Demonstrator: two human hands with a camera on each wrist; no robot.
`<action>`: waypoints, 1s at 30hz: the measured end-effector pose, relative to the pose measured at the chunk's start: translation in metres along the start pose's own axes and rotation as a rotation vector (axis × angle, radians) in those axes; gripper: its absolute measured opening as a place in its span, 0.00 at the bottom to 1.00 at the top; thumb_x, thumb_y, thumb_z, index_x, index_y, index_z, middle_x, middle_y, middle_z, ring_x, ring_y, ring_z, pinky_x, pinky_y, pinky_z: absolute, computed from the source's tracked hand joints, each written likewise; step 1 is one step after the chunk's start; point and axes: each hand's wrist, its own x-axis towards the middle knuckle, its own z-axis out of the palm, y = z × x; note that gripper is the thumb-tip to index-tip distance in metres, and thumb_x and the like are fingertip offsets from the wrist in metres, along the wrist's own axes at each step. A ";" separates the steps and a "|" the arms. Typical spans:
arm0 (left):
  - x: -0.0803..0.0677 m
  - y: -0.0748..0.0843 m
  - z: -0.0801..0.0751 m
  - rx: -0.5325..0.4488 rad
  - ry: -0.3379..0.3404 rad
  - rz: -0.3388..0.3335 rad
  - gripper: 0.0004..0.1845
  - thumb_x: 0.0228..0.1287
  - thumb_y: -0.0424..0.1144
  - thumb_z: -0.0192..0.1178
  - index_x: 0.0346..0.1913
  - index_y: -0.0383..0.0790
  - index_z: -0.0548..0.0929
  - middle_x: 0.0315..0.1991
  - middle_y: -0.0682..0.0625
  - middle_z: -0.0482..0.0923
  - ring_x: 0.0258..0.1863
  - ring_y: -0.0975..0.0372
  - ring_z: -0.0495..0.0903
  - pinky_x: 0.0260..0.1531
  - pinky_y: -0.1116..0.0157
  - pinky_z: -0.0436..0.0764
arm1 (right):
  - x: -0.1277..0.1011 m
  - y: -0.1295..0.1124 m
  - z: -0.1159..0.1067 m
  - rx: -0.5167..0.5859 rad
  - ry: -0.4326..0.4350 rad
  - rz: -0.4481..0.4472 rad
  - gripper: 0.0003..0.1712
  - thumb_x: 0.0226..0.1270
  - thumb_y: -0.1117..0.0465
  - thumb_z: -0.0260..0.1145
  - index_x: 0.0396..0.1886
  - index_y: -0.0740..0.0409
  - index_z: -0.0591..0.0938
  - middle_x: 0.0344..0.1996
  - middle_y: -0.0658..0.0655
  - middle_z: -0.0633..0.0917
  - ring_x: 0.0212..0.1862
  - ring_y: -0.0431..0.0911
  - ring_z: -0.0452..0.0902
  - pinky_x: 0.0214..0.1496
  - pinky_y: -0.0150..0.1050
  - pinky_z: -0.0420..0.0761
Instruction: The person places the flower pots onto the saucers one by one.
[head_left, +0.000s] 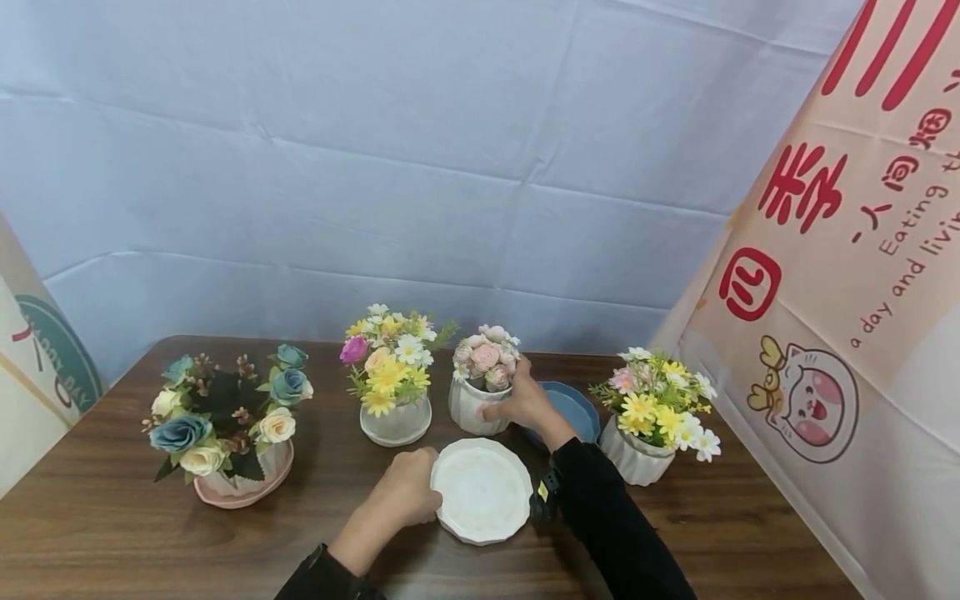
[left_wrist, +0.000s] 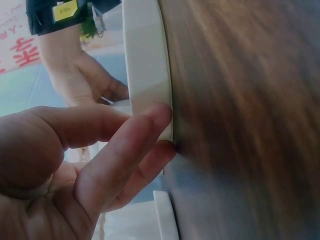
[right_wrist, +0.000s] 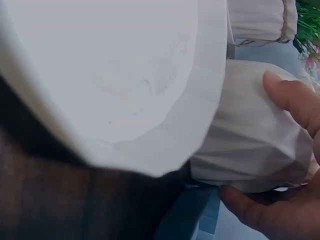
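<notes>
The right hand [head_left: 525, 404] curls round the white pot of pink flowers [head_left: 480, 392] mid-tabletop, behind the white saucer [head_left: 483, 490]; the left hand [head_left: 408, 496] pinches the saucer's left rim near the front edge. A loose grip could tip the top-heavy pot or knock the neighbouring yellow bouquet [head_left: 393, 379].

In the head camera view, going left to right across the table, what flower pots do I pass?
Pink pot of blue and cream roses → glass pot of yellow daisies → white pot of pink roses, gripped by the right hand → white ribbed pot of yellow and white daisies.
</notes>
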 end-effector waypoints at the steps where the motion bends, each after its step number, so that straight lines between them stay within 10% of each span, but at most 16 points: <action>1: 0.000 0.000 0.000 0.000 -0.002 0.000 0.17 0.39 0.22 0.60 0.39 0.28 0.77 0.19 0.47 0.72 0.15 0.61 0.73 0.13 0.68 0.73 | 0.001 0.000 0.000 0.004 -0.005 -0.003 0.66 0.44 0.59 0.78 0.70 0.68 0.40 0.63 0.73 0.62 0.63 0.62 0.60 0.57 0.55 0.68; 30: 0.001 -0.002 0.000 0.013 0.003 0.007 0.12 0.38 0.23 0.60 0.32 0.30 0.76 0.17 0.49 0.70 0.14 0.60 0.71 0.14 0.67 0.72 | 0.012 0.001 -0.005 -0.046 -0.061 -0.036 0.68 0.37 0.59 0.80 0.70 0.71 0.44 0.66 0.71 0.57 0.65 0.60 0.57 0.59 0.53 0.66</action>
